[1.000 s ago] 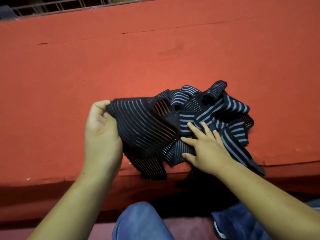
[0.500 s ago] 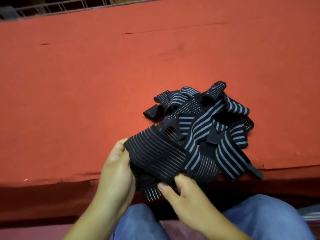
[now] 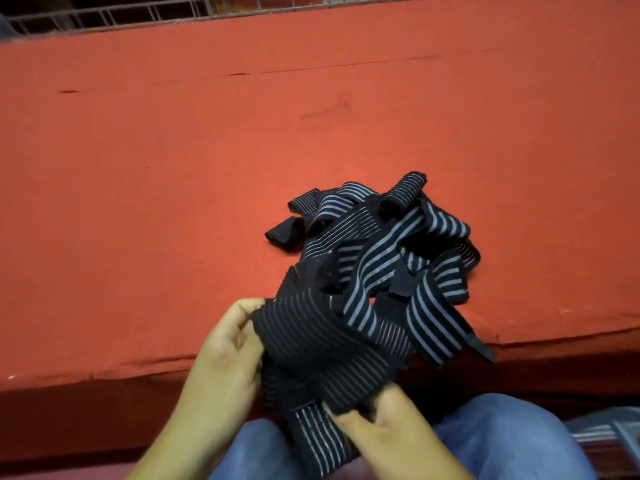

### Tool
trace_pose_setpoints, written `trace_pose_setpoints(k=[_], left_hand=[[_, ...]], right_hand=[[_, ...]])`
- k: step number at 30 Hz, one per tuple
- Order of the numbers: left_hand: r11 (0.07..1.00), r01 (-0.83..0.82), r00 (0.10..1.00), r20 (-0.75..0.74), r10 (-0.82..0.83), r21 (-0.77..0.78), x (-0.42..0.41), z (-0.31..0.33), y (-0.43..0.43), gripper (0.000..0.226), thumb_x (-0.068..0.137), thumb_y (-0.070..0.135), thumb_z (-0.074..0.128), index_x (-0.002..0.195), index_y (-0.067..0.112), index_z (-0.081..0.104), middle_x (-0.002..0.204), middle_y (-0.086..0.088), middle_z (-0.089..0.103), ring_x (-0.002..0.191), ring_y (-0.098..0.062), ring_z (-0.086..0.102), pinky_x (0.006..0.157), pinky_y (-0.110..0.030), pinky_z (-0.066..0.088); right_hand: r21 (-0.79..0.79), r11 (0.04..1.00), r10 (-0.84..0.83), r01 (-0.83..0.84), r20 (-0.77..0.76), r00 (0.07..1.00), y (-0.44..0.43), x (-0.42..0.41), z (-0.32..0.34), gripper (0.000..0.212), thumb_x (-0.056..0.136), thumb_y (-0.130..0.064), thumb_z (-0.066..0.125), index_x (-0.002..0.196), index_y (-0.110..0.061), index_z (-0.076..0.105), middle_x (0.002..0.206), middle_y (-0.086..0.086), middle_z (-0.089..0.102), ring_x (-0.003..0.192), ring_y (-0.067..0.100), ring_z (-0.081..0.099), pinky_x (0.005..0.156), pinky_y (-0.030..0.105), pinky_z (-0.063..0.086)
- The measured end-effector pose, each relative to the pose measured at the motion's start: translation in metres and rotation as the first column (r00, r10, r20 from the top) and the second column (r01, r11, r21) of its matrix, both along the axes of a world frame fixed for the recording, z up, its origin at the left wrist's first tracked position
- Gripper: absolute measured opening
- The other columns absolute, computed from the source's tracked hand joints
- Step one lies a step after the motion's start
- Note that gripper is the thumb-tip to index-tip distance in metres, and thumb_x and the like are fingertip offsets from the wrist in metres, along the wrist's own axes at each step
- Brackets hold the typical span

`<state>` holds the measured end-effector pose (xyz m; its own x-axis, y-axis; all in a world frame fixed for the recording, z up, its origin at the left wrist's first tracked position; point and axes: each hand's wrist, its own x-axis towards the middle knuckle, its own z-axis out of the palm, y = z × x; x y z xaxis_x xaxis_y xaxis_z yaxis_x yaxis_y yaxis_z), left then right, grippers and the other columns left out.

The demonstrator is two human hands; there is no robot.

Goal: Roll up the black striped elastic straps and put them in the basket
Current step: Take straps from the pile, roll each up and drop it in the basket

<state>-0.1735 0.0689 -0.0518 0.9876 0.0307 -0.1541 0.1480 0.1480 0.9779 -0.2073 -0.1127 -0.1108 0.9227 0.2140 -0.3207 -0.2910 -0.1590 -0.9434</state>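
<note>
Two hands hold one wide black strap [image 3: 322, 344] with thin pale stripes. The left hand [image 3: 225, 344] grips the strap's left edge, with its fingers curled round the cloth. The right hand [image 3: 384, 427] pinches the low part of the strap between thumb and fingers. This hand looks a bit blurry, so the exact finger hold is hard to see.

The strap sits at the near edge of the red cloth [image 3: 173, 168] and hangs down over it. One narrow end dangles between the hands, above the blue jeans [image 3: 502, 441] of the person. The top of the held strap touches the pile of straps [image 3: 391, 244] behind it.

The pile lies on the red cloth, close to the near edge and a little to the right. Its straps are black with grey stripes, all tangled and looped over each other. One strap end pokes out over the edge on the right.

Far away, past the red cloth, there is a wire grid [image 3: 104, 15].
</note>
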Motion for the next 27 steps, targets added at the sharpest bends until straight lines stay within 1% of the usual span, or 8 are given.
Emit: trace_pose_setpoints(k=[4, 7, 9, 11, 14, 17, 23, 27], left_hand=[[0.993, 0.032, 0.997, 0.062, -0.039, 0.109, -0.003, -0.002, -0.008, 0.007, 0.093, 0.026, 0.072, 0.097, 0.021, 0.067, 0.065, -0.004, 0.048, 0.055, -0.017, 0.035, 0.048, -0.021, 0.031], [0.991, 0.087, 0.980, 0.172, -0.103, 0.099, -0.009, 0.002, -0.018, 0.014, 0.095, 0.035, 0.075, 0.096, 0.022, 0.069, 0.089, -0.007, 0.069, 0.080, -0.021, 0.056, 0.076, -0.038, 0.049], [0.984, 0.088, 0.955, 0.267, -0.127, 0.155, -0.012, 0.005, -0.025, 0.006, 0.096, 0.024, 0.071, 0.092, 0.020, 0.068, 0.094, -0.002, 0.072, 0.087, -0.009, 0.062, 0.081, -0.027, 0.052], [0.952, 0.082, 0.919, 0.347, -0.187, 0.294, -0.014, 0.006, -0.032, 0.010, 0.095, 0.020, 0.072, 0.090, 0.026, 0.067, 0.100, 0.001, 0.070, 0.094, -0.004, 0.064, 0.083, -0.016, 0.050], [0.881, 0.081, 0.863, 0.409, -0.296, 0.466, -0.019, 0.002, -0.042, 0.009, 0.086, 0.027, 0.063, 0.091, 0.035, 0.066, 0.104, 0.005, 0.062, 0.098, -0.010, 0.064, 0.085, -0.014, 0.046], [0.821, 0.036, 0.822, 0.450, -0.348, 0.569, -0.023, -0.001, -0.047, 0.010, 0.086, 0.026, 0.064, 0.094, 0.032, 0.068, 0.106, 0.003, 0.062, 0.097, -0.017, 0.063, 0.084, -0.015, 0.044], [0.955, 0.274, 0.898, 0.324, -0.298, 0.117, -0.028, 0.009, -0.050, 0.049, 0.081, -0.007, 0.061, 0.126, 0.013, 0.063, 0.128, -0.003, 0.070, 0.121, -0.006, 0.065, 0.097, -0.015, 0.049], [0.960, 0.261, 0.923, 0.264, -0.279, 0.102, -0.033, -0.005, -0.071, 0.047, 0.085, -0.004, 0.068, 0.128, 0.016, 0.065, 0.127, -0.005, 0.072, 0.118, -0.013, 0.068, 0.095, -0.019, 0.052]], right_hand=[[0.330, 0.938, -0.084, 0.106, -0.080, 0.993, -0.031, 0.003, 0.004, 0.032, 0.067, -0.038, 0.096, 0.097, -0.035, 0.085, 0.098, -0.004, 0.082, 0.094, 0.009, 0.067, 0.076, 0.020, 0.050], [0.595, 0.760, -0.108, 0.262, -0.282, 0.953, -0.044, 0.002, 0.000, 0.108, 0.025, -0.059, 0.102, 0.118, -0.010, 0.079, 0.108, 0.014, 0.079, 0.094, 0.031, 0.072, 0.078, 0.036, 0.057], [0.678, 0.690, -0.096, 0.254, -0.263, 0.960, -0.048, 0.004, 0.019, 0.097, 0.065, -0.063, 0.091, 0.135, 0.001, 0.068, 0.142, 0.025, 0.063, 0.132, 0.032, 0.063, 0.111, 0.042, 0.051], [0.667, 0.645, -0.238, 0.372, -0.288, 0.928, -0.049, 0.000, 0.041, 0.084, 0.105, -0.064, 0.041, 0.151, 0.006, 0.047, 0.159, 0.028, 0.043, 0.151, 0.033, 0.041, 0.126, 0.045, 0.030], [0.650, 0.730, -0.028, 0.210, -0.280, 0.960, -0.050, 0.005, 0.033, 0.083, 0.106, -0.062, 0.020, 0.139, 0.001, 0.064, 0.140, 0.030, 0.063, 0.117, 0.037, 0.068, 0.106, 0.038, 0.054], [0.598, 0.799, 0.010, 0.067, -0.124, 0.992, -0.049, 0.003, 0.050, 0.033, 0.101, -0.025, 0.063, 0.130, -0.012, 0.072, 0.125, 0.023, 0.073, 0.109, 0.029, 0.074, 0.088, 0.027, 0.059], [0.555, 0.814, -0.130, 0.170, -0.111, 0.985, -0.052, -0.006, 0.052, 0.019, 0.098, -0.012, 0.062, 0.106, -0.023, 0.075, 0.069, 0.006, 0.056, 0.042, 0.017, 0.050, 0.073, 0.040, 0.062], [0.622, 0.715, -0.238, 0.320, -0.214, 0.948, -0.030, -0.009, 0.048, 0.011, 0.096, -0.024, 0.055, 0.097, -0.014, 0.060, 0.063, 0.004, 0.040, 0.042, 0.012, 0.038, 0.056, 0.037, 0.057]])
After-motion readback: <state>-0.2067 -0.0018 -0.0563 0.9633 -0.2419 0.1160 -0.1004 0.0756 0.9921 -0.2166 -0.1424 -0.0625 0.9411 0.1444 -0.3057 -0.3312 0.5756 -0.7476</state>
